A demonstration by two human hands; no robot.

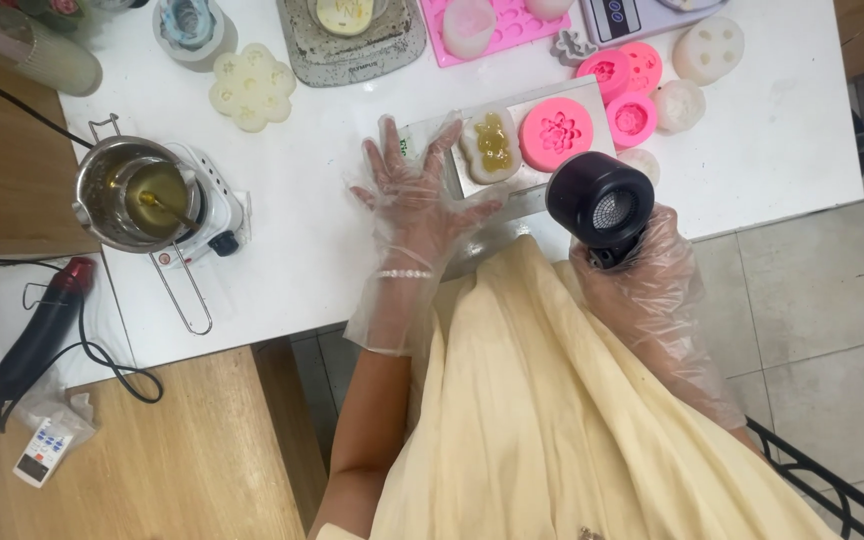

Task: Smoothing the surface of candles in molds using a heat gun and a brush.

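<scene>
Just past the fingertips of the left hand (414,195) lay a white silicone mould (491,146) filled with yellowish wax, and directly beside that mould, on its far side from the hand, sat a round pink flower mould (556,134). Both rested on a grey metal tray (592,100) set on the white table (782,140). The left hand wore a loose clear plastic glove, lay flat on the table with its fingers spread wide, and held nothing; its fingertips reached the tray's near edge.

The right hand (642,285), gloved the same way, was closed around the handle of a black heat gun (600,205), whose round meshed nozzle faced up toward the camera, close to the tray's near corner and just beside the pink flower mould.

Beyond the right hand stood a cluster of small pink moulds (624,85) and pale white moulds (709,48). Well away from the left hand, on its outer side, a steel melting pot (137,192) of yellowish liquid sat on a small white hot plate (220,212). A pale flower-shaped mould (252,87) lay beyond that hand. Farther out on the same side, a second heat gun (42,330) with a red tip lay beside a small white remote (44,450), which rested on the wooden surface (152,460).
</scene>
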